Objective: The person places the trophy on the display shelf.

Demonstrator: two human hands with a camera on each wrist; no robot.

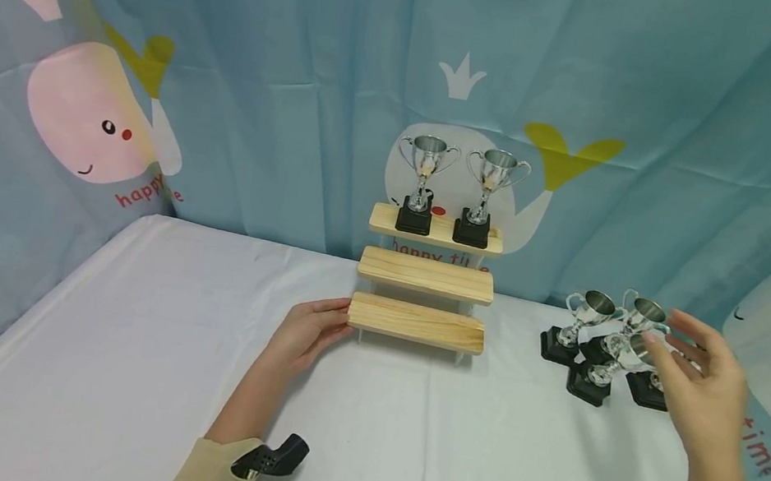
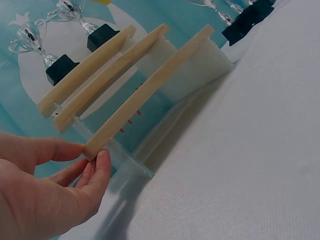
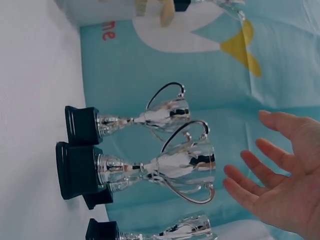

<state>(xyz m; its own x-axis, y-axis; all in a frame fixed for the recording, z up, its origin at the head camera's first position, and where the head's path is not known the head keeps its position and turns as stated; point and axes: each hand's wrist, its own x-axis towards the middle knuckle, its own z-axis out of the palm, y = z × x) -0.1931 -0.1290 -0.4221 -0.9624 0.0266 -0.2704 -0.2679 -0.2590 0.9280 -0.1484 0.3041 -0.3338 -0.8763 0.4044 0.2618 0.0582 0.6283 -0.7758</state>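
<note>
Four silver trophies (image 3: 187, 165) are grouped closely on the white-covered table (image 1: 510, 459), each mirror-bright, two-handled cup being carried on a slim stem and a square black base. All four are stood upright, their bases set near one another to the right of the three-tier shelf (image 1: 418, 322). The shelf is made up of pale, grained wooden boards borne on translucent supports, the tiers being stepped upward toward the back.

The right hand (image 1: 711, 389) is held beside the trophies with thumb and fingers spread well apart and lightly bent. In the right wrist view, a gap is seen between its fingertips and the nearest cup's rim; in the head view, part of the group is covered by the fingers.

By the left hand (image 1: 312, 333), the left end of the lowest board is pinched between thumb and fingers, the rest of the shelf being extended to the right of that grip.

On the top board, two matching trophies (image 1: 482, 197) are stood side by side. Behind the table, a blue curtain (image 1: 283, 125) printed with crowned whales is hung.
</note>
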